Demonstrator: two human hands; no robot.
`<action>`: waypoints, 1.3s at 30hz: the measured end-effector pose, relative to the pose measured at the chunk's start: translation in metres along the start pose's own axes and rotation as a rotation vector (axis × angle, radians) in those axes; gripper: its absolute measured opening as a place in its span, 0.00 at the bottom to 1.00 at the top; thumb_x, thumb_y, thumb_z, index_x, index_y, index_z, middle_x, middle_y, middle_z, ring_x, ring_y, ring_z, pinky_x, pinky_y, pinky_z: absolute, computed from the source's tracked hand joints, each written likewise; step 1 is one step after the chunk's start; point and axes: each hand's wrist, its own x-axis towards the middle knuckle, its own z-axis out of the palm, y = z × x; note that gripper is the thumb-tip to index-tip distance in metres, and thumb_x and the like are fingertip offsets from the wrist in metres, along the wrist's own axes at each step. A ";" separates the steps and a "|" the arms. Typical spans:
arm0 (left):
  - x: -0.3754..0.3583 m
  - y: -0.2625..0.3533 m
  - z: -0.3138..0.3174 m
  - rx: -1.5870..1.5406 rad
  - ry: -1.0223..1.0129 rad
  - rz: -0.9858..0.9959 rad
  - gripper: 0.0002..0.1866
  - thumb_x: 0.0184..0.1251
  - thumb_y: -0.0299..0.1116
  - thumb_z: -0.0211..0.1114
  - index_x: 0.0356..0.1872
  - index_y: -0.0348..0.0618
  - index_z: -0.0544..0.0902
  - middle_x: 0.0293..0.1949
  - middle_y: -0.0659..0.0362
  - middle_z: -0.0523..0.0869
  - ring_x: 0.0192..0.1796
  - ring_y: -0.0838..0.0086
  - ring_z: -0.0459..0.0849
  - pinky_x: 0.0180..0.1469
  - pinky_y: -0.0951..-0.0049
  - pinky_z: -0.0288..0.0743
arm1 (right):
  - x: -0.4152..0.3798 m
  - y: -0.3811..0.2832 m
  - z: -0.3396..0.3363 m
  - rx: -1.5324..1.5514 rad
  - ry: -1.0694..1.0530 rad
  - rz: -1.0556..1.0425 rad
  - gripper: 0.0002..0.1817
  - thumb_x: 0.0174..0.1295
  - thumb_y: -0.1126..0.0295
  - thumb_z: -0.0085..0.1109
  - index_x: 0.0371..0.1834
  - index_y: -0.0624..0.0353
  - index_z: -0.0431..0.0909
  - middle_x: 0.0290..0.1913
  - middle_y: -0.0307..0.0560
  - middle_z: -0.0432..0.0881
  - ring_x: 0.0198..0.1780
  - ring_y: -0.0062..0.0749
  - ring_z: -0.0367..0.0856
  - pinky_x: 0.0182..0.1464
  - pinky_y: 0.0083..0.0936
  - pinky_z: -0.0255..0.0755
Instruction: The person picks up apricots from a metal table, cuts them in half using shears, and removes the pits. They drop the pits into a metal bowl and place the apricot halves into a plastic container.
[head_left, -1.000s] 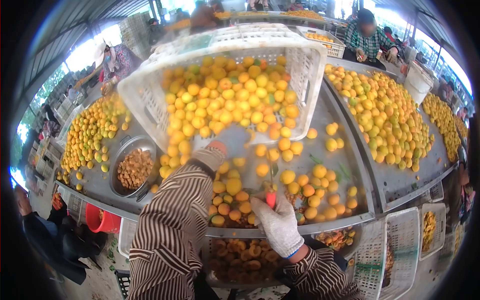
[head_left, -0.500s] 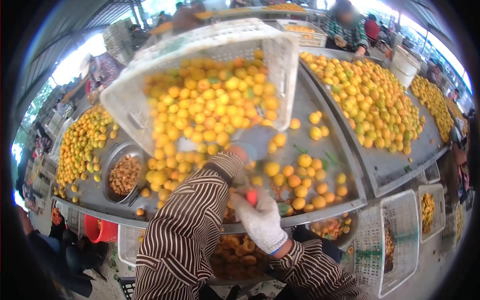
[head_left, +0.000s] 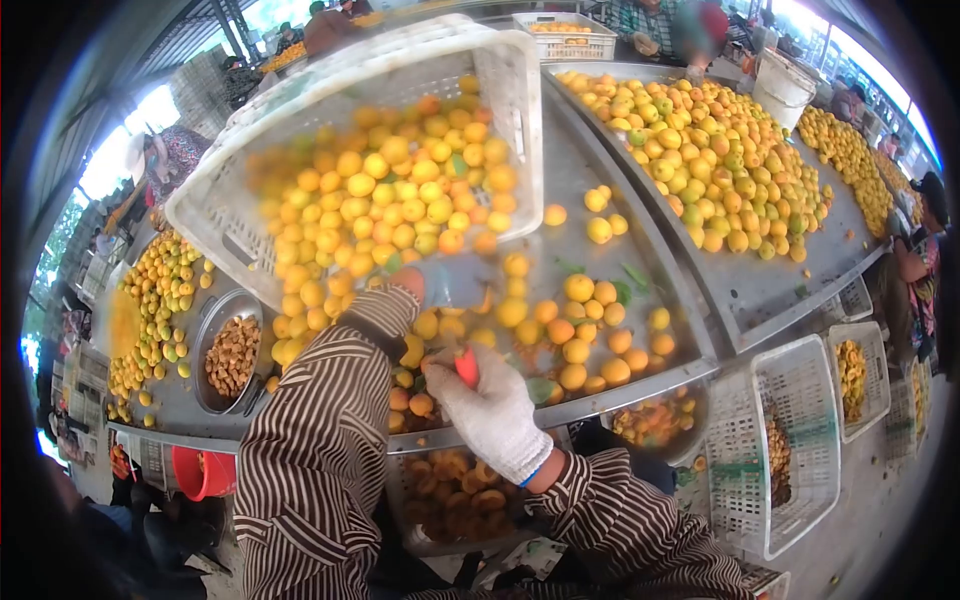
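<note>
White-gloved, my right hand (head_left: pixel 492 410) is closed around a small red-handled tool (head_left: pixel 467 367) close above the near edge of the metal table (head_left: pixel 665 385). The tool's working end is blurred. My left hand (head_left: pixel 455 280), in a grey-blue glove, reaches over the apricots (head_left: pixel 400 190) spilling from a tipped white crate (head_left: pixel 520 130). Motion smears its fingers, and I cannot tell whether it holds a fruit. Loose apricots (head_left: pixel 575 350) lie to the right of both hands, some beside green leaves.
A metal bowl of brown pieces (head_left: pixel 232 357) stands at left. Below the table edge are a container of halved apricots (head_left: pixel 460 490) and white crates (head_left: pixel 800 420). A red bucket (head_left: pixel 203 472) sits lower left. Another apricot heap (head_left: pixel 720 160) covers the right table; people work around.
The whole view has shifted, so the table and crate appear farther left and higher. My left hand has drawn slightly nearer to me; my right hand still grips the red-handled tool.
</note>
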 end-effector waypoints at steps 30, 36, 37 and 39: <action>-0.212 0.002 0.015 0.005 0.184 -0.408 0.20 0.68 0.38 0.58 0.60 0.48 0.80 0.50 0.49 0.86 0.51 0.61 0.85 0.56 0.65 0.76 | -0.007 -0.029 -0.005 0.406 0.273 -0.167 0.06 0.66 0.71 0.62 0.42 0.58 0.77 0.24 0.34 0.74 0.20 0.17 0.71 0.21 0.16 0.65; -0.085 0.037 0.025 -0.010 0.382 0.023 0.22 0.70 0.41 0.59 0.61 0.45 0.77 0.50 0.47 0.84 0.51 0.55 0.83 0.57 0.60 0.75 | -0.025 -0.011 0.012 -0.316 -0.123 -0.784 0.12 0.57 0.73 0.67 0.43 0.60 0.79 0.34 0.49 0.84 0.36 0.39 0.84 0.37 0.29 0.78; -0.066 0.046 0.029 0.050 0.426 0.065 0.22 0.69 0.42 0.60 0.61 0.45 0.77 0.50 0.48 0.84 0.52 0.54 0.82 0.58 0.59 0.74 | -0.025 -0.007 0.009 -0.339 -0.198 -0.730 0.14 0.55 0.74 0.67 0.44 0.60 0.79 0.35 0.51 0.83 0.37 0.43 0.84 0.38 0.31 0.78; -0.032 0.067 0.032 0.046 0.406 0.058 0.21 0.68 0.43 0.61 0.59 0.47 0.80 0.50 0.49 0.83 0.55 0.53 0.79 0.60 0.58 0.71 | -0.021 -0.006 -0.002 -0.345 -0.288 -0.717 0.20 0.48 0.75 0.68 0.47 0.60 0.78 0.37 0.55 0.83 0.40 0.53 0.84 0.40 0.35 0.78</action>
